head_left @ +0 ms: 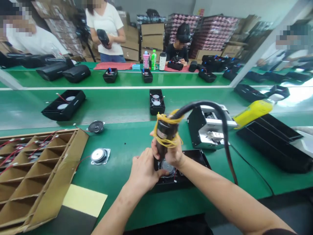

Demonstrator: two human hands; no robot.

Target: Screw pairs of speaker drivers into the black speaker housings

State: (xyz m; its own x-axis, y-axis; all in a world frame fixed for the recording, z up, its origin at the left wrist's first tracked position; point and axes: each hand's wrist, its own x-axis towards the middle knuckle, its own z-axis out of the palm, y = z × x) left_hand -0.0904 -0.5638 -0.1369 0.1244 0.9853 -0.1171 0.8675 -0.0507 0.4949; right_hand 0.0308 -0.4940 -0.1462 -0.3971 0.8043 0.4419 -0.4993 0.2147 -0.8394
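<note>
My right hand (172,153) is wrapped round a dark power screwdriver (166,132), which is wound with yellow cord and stands upright over a black speaker housing (195,158). A black cable arches from its top to the right. Under the tool, a round silver speaker (167,167) sits in the housing. My left hand (146,168) rests at the housing's left end, thumb on the speaker's edge; its other fingers are curled, and what they hold, if anything, is hidden. The tool's tip is hidden.
Left, a divided cardboard box (56,182) holds wired speakers; two loose speakers (99,156) (96,126) lie beside it. A metal machine (210,127), yellow bottle (254,112) and black housings (274,143) stand right. Housings sit on the far belt (117,104). People work beyond.
</note>
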